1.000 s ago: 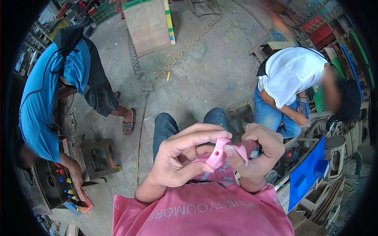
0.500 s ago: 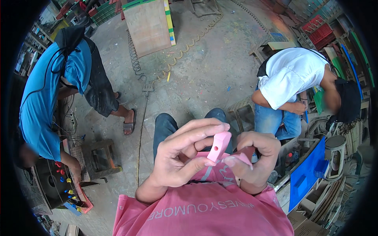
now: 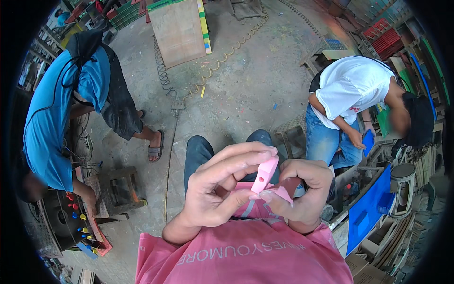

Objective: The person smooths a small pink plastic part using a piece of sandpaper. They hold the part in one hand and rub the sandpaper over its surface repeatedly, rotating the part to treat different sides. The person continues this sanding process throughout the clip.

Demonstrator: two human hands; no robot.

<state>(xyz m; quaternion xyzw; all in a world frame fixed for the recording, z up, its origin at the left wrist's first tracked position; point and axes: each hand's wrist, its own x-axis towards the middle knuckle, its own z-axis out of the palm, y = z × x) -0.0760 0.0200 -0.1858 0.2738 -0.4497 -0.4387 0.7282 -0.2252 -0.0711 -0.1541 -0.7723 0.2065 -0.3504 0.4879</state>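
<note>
Both hands on pink piece [image 3: 265, 174], seemingly.

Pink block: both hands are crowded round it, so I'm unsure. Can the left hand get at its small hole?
Probably yes. The pink block sticks up between the left hand and right hand, its hole uncovered.

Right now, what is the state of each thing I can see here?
Pink piece: held upright between both hands, its small hole showing.
Left hand: fingers curled around the pink piece.
Right hand: fingers pinching the piece's lower end.
Wooden board: lying flat on the floor.
Coiled hose: stretched across the floor.
Blue panel: leaning at the right.
</note>
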